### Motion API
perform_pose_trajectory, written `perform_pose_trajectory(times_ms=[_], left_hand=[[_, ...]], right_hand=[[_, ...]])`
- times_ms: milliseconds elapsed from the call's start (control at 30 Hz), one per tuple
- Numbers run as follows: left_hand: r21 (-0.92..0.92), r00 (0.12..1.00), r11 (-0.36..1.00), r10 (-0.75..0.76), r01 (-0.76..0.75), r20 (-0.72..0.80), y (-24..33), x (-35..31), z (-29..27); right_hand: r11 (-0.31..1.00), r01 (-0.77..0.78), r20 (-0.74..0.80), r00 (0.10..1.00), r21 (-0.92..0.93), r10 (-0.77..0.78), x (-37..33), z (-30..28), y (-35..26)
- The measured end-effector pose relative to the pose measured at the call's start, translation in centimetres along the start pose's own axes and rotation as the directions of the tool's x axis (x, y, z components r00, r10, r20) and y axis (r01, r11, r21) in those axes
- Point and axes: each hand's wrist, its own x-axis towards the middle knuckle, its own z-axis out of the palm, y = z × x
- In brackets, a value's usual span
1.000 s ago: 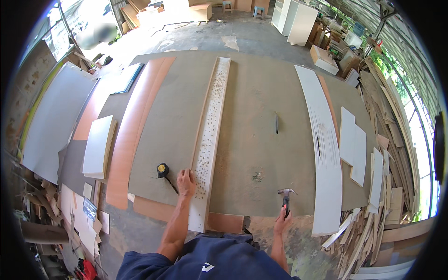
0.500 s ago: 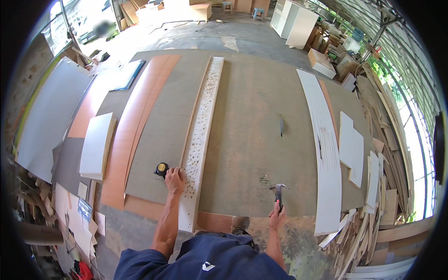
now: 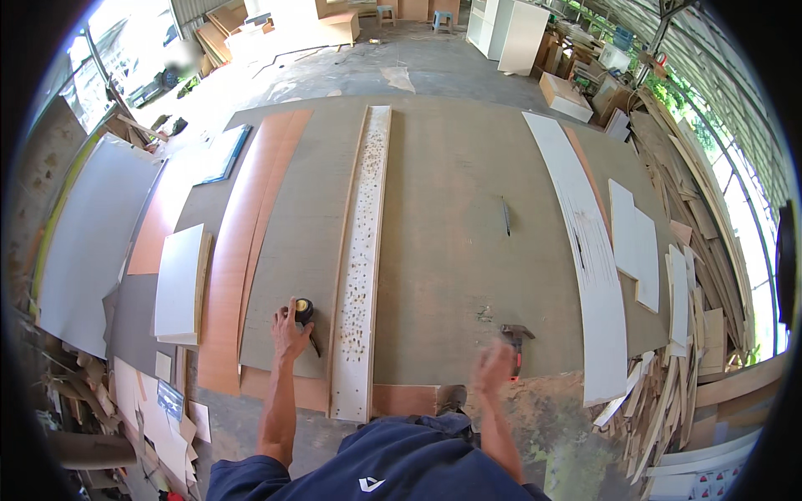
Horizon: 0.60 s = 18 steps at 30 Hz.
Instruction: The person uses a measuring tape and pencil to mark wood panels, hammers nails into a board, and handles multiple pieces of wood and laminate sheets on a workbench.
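Note:
My left hand is closed around the side of a black and yellow tape measure on the worktop, left of a long narrow board. A thin dark strip lies just beside that hand; its kind is unclear. The long board is white with wooden edges, its upper face dotted with many small brown marks. My right hand is smeared by motion, so its fingers cannot be read. Right beside it, a claw hammer with a dark head and a red and black handle rests on the worktop.
The broad brown worktop carries a thin dark tool, a long white panel at right, orange-brown sheets and a white board stack at left. Wood offcuts pile up at the right edge.
The hammer has left my right hand and lies on the worktop; that hand has moved slightly left. My left hand has left the long board's edge and taken hold of the tape measure.

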Motion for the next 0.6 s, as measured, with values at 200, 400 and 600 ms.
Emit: perform_pose_trajectory(times_ms=[200, 400, 600], left_hand=[[-0.098, 0.993, 0.988, 0.115, -0.116, -0.019, -0.6, 1.6, 1.5], [-0.223, 0.998, 0.973, 0.065, -0.058, 0.024, -2.4, 2.7, 1.4], [-0.782, 0.796, 0.615, -0.420, -0.103, -0.435, -6.5, 2.7, -4.8]], right_hand=[[0.825, -0.197, 0.751, 0.561, 0.530, -0.349, -2.3, 6.4, -15.2], [0.887, -0.020, 0.652, 0.686, 0.461, -0.324, -4.8, 10.0, -18.2], [0.871, 0.052, 0.577, 0.730, 0.488, -0.366, -4.7, 10.5, -17.7]])
